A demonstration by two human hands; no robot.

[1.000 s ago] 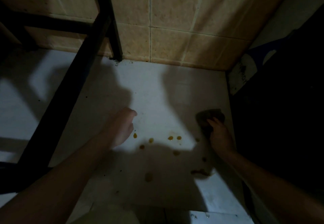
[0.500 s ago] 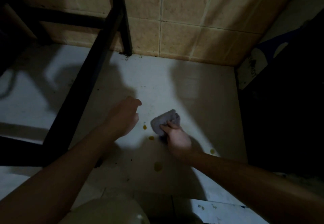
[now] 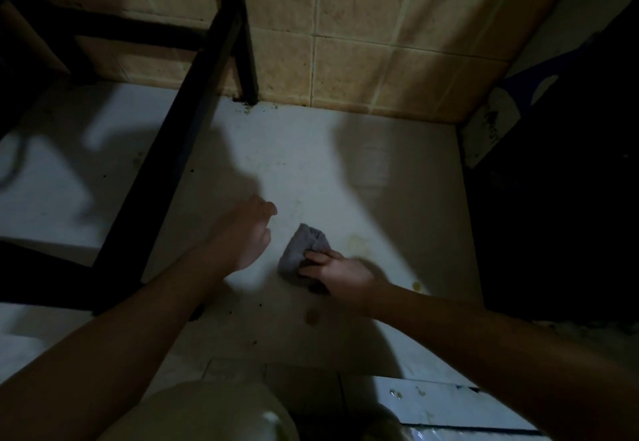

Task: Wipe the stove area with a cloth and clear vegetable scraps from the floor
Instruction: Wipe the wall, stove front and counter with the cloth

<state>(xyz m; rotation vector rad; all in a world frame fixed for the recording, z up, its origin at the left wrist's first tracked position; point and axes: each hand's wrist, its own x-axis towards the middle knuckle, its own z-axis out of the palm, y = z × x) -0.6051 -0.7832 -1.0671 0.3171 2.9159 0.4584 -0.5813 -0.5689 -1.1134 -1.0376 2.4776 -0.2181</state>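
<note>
A folded grey cloth (image 3: 300, 252) lies on the white floor (image 3: 311, 171) in dim light. My right hand (image 3: 337, 273) presses on its near right side, fingers bent over the fabric. Just left of the cloth, my left hand (image 3: 247, 233) hovers with fingers curled loosely and nothing visible in it. A few yellowish scraps or smears remain on the floor: one to the right of the cloth (image 3: 358, 242), one by my right forearm (image 3: 417, 287), one nearer me (image 3: 312, 316).
A black metal frame (image 3: 166, 178) crosses the floor at left, its leg (image 3: 249, 70) meeting the tan tiled wall (image 3: 363, 43). A dark mass (image 3: 560, 198) fills the right side. A pale rounded object (image 3: 214, 413) sits at the bottom edge.
My right hand slid the cloth from the right side leftward across the floor to the middle. The orange spots that lay there are gone from sight. My left hand stayed about where it was.
</note>
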